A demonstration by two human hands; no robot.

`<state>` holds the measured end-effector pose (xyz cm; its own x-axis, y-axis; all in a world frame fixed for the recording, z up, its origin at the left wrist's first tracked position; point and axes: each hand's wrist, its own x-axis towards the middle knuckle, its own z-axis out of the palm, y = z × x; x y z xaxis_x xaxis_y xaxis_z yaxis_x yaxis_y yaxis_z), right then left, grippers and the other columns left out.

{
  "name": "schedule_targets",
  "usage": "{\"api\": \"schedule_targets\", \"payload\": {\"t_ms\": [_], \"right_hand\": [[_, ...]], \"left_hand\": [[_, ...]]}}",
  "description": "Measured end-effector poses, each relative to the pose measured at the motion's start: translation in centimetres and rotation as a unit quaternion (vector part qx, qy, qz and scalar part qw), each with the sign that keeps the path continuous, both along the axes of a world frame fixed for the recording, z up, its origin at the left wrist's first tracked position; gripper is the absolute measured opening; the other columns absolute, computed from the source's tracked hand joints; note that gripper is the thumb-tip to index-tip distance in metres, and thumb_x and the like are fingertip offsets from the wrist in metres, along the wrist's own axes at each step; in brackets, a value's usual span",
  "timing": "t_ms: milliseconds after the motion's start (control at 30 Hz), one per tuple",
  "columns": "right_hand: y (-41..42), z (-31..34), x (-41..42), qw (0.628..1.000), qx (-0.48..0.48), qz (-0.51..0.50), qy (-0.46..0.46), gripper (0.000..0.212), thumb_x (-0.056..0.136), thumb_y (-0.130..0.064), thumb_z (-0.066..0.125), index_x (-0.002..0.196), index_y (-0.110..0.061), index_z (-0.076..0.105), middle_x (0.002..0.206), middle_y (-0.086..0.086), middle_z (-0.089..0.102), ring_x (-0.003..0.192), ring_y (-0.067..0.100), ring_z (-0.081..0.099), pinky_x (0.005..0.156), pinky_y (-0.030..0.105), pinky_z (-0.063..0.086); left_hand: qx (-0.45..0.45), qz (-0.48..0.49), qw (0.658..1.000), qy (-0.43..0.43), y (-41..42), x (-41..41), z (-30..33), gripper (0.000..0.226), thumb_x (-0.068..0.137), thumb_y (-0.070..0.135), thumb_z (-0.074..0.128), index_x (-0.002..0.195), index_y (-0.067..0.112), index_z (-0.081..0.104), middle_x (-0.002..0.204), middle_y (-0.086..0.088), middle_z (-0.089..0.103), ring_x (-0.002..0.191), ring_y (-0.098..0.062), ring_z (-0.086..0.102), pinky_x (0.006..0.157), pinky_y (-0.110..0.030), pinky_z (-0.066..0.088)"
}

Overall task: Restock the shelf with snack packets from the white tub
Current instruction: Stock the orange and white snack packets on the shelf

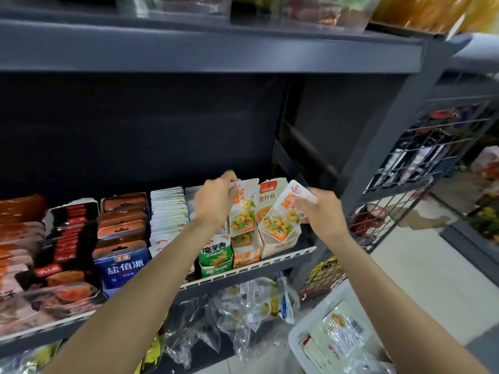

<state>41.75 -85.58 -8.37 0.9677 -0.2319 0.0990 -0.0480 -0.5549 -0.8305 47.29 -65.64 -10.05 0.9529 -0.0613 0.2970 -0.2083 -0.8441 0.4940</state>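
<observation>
Spanning the frame, the dark shelf (243,268) carries rows of display boxes packed with upright snack packets; the white tub (305,336) at lower right holds more packets. Left hand (216,201) grasps one packet (243,211) above its carton, and right hand (321,211) pinches a second packet (280,220).

Both hands (216,197) (322,211) pinching snack packets (280,214), shelf (251,268)

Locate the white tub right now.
In the head view the white tub sits on the floor at the bottom right, below the right forearm and right of the clear bags under the shelf; packets lie inside it.
</observation>
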Motion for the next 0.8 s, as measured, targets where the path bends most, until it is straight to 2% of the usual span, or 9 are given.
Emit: {"api": "schedule_targets", "payload": {"t_ms": [200, 300, 400, 467, 533, 600, 667, 700, 800], "right_hand": [[1.1, -0.3, 0.7, 0.999, -0.015, 0.034, 0.018, 0.023, 0.084, -0.020, 0.060, 0.089, 0.002, 0.066, 0.084, 0.014, 0.070, 0.082, 0.029, 0.068, 0.069, 0.052, 0.054], [2.0, -0.6, 1.5, 0.996, -0.058, 0.065, 0.017, 0.023, 0.084, -0.017, 0.055, 0.082, 0.005, 0.060, 0.082, 0.018, 0.068, 0.079, 0.032, 0.066, 0.068, 0.053, 0.054], [3.0, -0.8, 2.3, 0.992, -0.088, 0.092, 0.007, 0.019, 0.083, -0.011, 0.053, 0.076, 0.007, 0.053, 0.078, 0.020, 0.065, 0.076, 0.035, 0.064, 0.068, 0.052, 0.053], [3.8, -0.9, 2.8, 0.989, -0.100, 0.107, 0.000, 0.016, 0.084, -0.012, 0.055, 0.078, 0.003, 0.058, 0.079, 0.014, 0.067, 0.075, 0.027, 0.065, 0.069, 0.047, 0.054], [4.4, -1.1, 3.3, 0.984, -0.120, 0.128, -0.011, 0.013, 0.086, -0.014, 0.058, 0.078, -0.004, 0.062, 0.078, 0.009, 0.066, 0.071, 0.021, 0.064, 0.065, 0.037, 0.053], [5.0, -1.6, 4.0, 0.979, -0.141, 0.149, -0.022, 0.028, 0.085, -0.016, 0.062, 0.059, -0.017, 0.050, 0.061, 0.002, 0.054, 0.057, 0.014, 0.050, 0.053, 0.021, 0.039], [5.6, -2.3, 4.7, 0.973, -0.164, 0.160, -0.022, 0.045, 0.084, -0.018, 0.065, 0.053, -0.024, 0.034, 0.052, -0.005, 0.039, 0.049, 0.009, 0.036, 0.048, 0.021, 0.028], [5.9, -2.8, 5.0, 0.972, -0.171, 0.159, -0.015, 0.046, 0.084, -0.020, 0.066, 0.053, -0.025, 0.032, 0.051, -0.005, 0.036, 0.049, 0.008, 0.035, 0.047, 0.022, 0.026], [6.2, -4.0, 5.4, 0.975, -0.163, 0.153, -0.008, 0.032, 0.083, -0.018, 0.067, 0.059, -0.026, 0.047, 0.057, -0.010, 0.046, 0.054, 0.006, 0.042, 0.049, 0.017, 0.031]], "left_hand": [[0.085, -0.013, 0.996, 0.029, -0.3, 1.1, -1.8, 0.018, 0.094, 0.023, 0.052, 0.110, 0.015, 0.056, 0.096, -0.010, 0.065, 0.094, -0.031, 0.061, 0.062, -0.032, 0.038], [0.130, -0.022, 0.990, 0.058, 0.2, 1.9, -2.3, 0.021, 0.090, 0.014, 0.054, 0.109, 0.016, 0.061, 0.112, -0.009, 0.060, 0.107, -0.028, 0.055, 0.075, -0.034, 0.041], [0.073, -0.020, 0.994, 0.082, 1.2, 2.7, -2.4, 0.021, 0.087, 0.012, 0.057, 0.107, 0.019, 0.060, 0.108, -0.004, 0.065, 0.103, -0.025, 0.059, 0.086, -0.037, 0.047], [-0.021, -0.041, 0.994, 0.094, 1.8, 2.9, -2.4, 0.018, 0.088, 0.011, 0.058, 0.103, 0.018, 0.062, 0.100, -0.001, 0.068, 0.095, -0.020, 0.062, 0.084, -0.036, 0.051], [-0.134, -0.084, 0.984, 0.085, 2.2, 2.4, -2.0, 0.019, 0.090, 0.006, 0.054, 0.104, 0.014, 0.064, 0.096, 0.003, 0.067, 0.090, -0.011, 0.061, 0.083, -0.024, 0.050], [-0.202, -0.126, 0.969, 0.063, 2.4, 1.3, -1.4, 0.025, 0.092, 0.002, 0.051, 0.107, 0.016, 0.063, 0.095, 0.011, 0.063, 0.089, 0.000, 0.058, 0.079, -0.009, 0.045], [-0.216, -0.152, 0.963, 0.058, 2.7, 0.6, -1.1, 0.027, 0.090, 0.002, 0.053, 0.107, 0.021, 0.062, 0.093, 0.015, 0.061, 0.089, 0.003, 0.058, 0.077, -0.006, 0.043], [-0.203, -0.157, 0.965, 0.059, 2.8, 0.5, -1.2, 0.025, 0.088, 0.004, 0.056, 0.104, 0.021, 0.063, 0.092, 0.014, 0.062, 0.088, 0.001, 0.059, 0.075, -0.007, 0.044], [-0.118, -0.134, 0.983, 0.049, 3.0, 0.6, -1.8, 0.010, 0.087, 0.011, 0.063, 0.093, 0.016, 0.068, 0.084, 0.006, 0.064, 0.083, -0.010, 0.063, 0.077, -0.022, 0.051]]}}
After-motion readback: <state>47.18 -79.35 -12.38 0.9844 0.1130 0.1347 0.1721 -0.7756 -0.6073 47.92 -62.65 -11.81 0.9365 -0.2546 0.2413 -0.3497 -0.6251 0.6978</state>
